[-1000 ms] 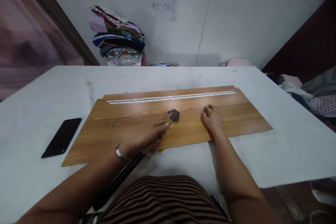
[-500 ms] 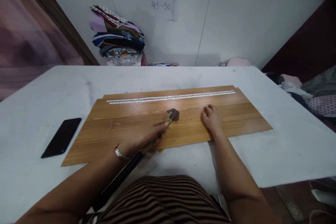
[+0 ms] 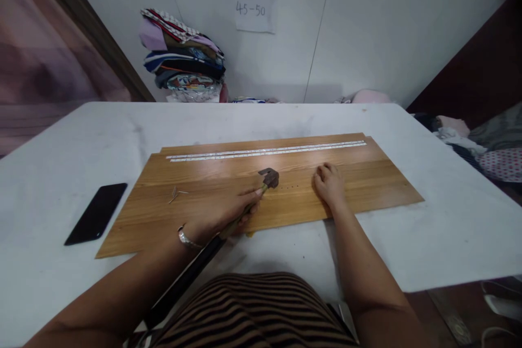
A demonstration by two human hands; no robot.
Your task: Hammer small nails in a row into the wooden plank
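Observation:
My left hand (image 3: pixel 243 204) is closed round the neck of a claw hammer (image 3: pixel 270 178). The hammer's head rests at the middle of a wood-grain board (image 3: pixel 359 174), and its dark handle runs back under my forearm. A short row of small nail heads or dots (image 3: pixel 289 187) lies just right of the hammer head. My right hand (image 3: pixel 329 184) rests on the board to the right of that row, its fingers loosely bent and a little apart, with nothing visible in them. Several loose nails (image 3: pixel 175 194) lie on the left part of the board.
Two white measuring strips (image 3: pixel 265 150) lie along the board's far side. A black phone (image 3: pixel 97 213) is left of the board on the white table (image 3: pixel 457 239). Folded clothes (image 3: pixel 183 60) are stacked beyond the table's far edge, and paper notes (image 3: pixel 255 10) hang on the wall.

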